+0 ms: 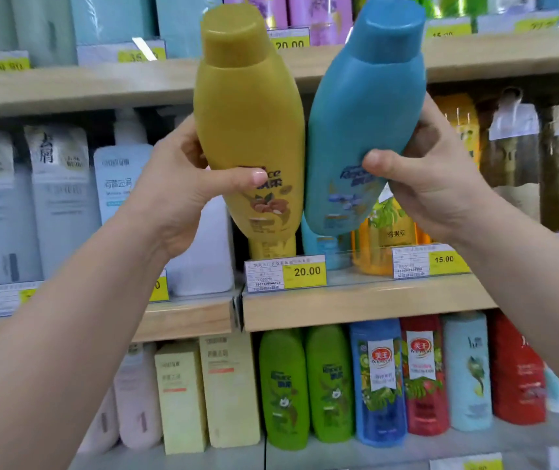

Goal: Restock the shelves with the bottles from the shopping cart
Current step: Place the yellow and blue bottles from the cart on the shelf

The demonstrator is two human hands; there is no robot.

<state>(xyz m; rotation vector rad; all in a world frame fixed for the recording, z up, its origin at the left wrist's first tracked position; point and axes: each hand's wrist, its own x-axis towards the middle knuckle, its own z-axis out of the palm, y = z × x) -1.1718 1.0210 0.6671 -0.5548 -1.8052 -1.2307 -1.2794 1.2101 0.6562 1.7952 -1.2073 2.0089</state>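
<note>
My left hand (183,184) grips a yellow bottle (247,113), thumb across its front label, cap up. My right hand (430,178) grips a blue bottle (363,120) the same way, tilted a little to the right. Both bottles are held side by side, nearly touching, in front of the middle shelf (366,307). The yellow bottle's base is low behind the 20.00 price tag (285,272); whether it rests on the shelf I cannot tell. The blue bottle's base hangs above the shelf. Another blue bottle (322,247) stands behind. The shopping cart is out of view.
White and grey bottles (61,198) fill the middle shelf on the left, orange-yellow bottles (390,232) and dark packs on the right. Below stand green bottles (305,385), a blue one, red ones and cream boxes (203,391). The upper shelf (84,86) carries pale and purple packs.
</note>
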